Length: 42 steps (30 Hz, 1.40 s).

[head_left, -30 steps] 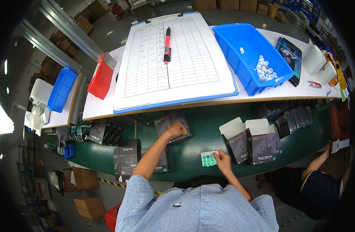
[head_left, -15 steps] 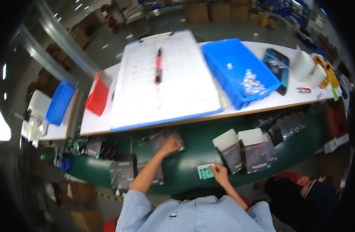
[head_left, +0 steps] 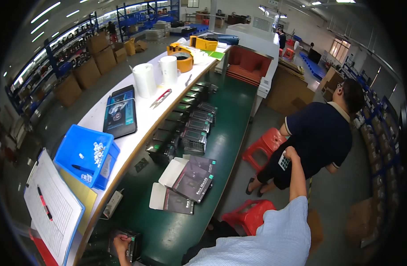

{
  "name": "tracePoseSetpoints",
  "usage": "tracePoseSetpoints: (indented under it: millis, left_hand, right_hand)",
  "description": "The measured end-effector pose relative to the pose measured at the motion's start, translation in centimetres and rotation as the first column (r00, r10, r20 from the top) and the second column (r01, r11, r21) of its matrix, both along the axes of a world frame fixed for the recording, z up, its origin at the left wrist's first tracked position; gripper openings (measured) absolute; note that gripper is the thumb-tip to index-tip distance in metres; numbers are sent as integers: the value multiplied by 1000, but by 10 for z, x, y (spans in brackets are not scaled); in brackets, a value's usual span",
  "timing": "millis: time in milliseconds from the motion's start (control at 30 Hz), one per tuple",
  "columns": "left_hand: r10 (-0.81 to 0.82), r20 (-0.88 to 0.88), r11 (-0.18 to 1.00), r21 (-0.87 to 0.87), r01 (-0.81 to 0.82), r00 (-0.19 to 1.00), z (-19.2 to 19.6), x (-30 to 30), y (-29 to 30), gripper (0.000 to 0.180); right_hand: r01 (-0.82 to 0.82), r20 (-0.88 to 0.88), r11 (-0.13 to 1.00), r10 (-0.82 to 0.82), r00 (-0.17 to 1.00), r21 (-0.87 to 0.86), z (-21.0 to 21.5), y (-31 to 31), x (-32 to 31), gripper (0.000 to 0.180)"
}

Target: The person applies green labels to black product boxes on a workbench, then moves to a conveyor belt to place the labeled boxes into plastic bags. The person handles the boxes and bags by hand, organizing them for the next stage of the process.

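My right hand [head_left: 292, 153] is stretched out to the right, gripping a small white sheet of green stickers [head_left: 283, 162] over the floor beside the bench. At the lower left, my left hand [head_left: 122, 243] rests on a dark flat box [head_left: 134, 250]. Its fingers are curled together; whether they pinch anything is hidden. A green patch shows at the box's edge beside them. Between my hands, on the green bench top, lie several dark printed boxes [head_left: 192, 181], some with white flaps lifted.
A co-worker [head_left: 321, 128] stands near my right hand, by red stools [head_left: 265, 146]. Along the white shelf [head_left: 143, 128] sit a blue bin [head_left: 79, 153] of small white parts, a clipboard [head_left: 52, 213], a tablet [head_left: 120, 111], white rolls [head_left: 144, 80] and red snips [head_left: 161, 97]. Packed boxes [head_left: 194, 133] line the bench.
My view has swung to the right, bringing the co-worker and stools into full sight. My right hand has carried the sticker sheet from over the bench out to the right; my left stays at the box.
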<state>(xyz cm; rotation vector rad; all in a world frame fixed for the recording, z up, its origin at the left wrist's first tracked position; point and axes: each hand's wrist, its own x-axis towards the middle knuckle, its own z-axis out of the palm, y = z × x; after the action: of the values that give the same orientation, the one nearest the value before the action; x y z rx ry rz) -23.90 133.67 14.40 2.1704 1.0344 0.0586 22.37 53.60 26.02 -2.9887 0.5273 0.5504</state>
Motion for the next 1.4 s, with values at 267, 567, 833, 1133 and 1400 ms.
tracePoseSetpoints:
  millis: [267,567,833,1133,1400]
  left_hand:
    - [-43,-92,996,80,51,995,25,7,-8,38]
    - [-49,122,975,-209,74,991,-23,-14,26,16]
    - [-321,232,918,-162,362,918,-1,-20,14,16]
    - [-271,-44,955,-140,263,962,-11,-10,25,27]
    - [-359,76,930,-59,364,930,-12,-3,27,9]
  right_hand:
    - [-23,581,984,-87,809,178,-14,-31,-16,23]
    - [44,610,982,-150,778,185,-5,-68,-5,27]
    - [144,517,942,-290,806,305,16,-76,-36,26]
    - [57,506,981,-145,850,186,71,-85,-60,20]
    - [-30,797,989,135,589,-146,49,-99,-54,18]
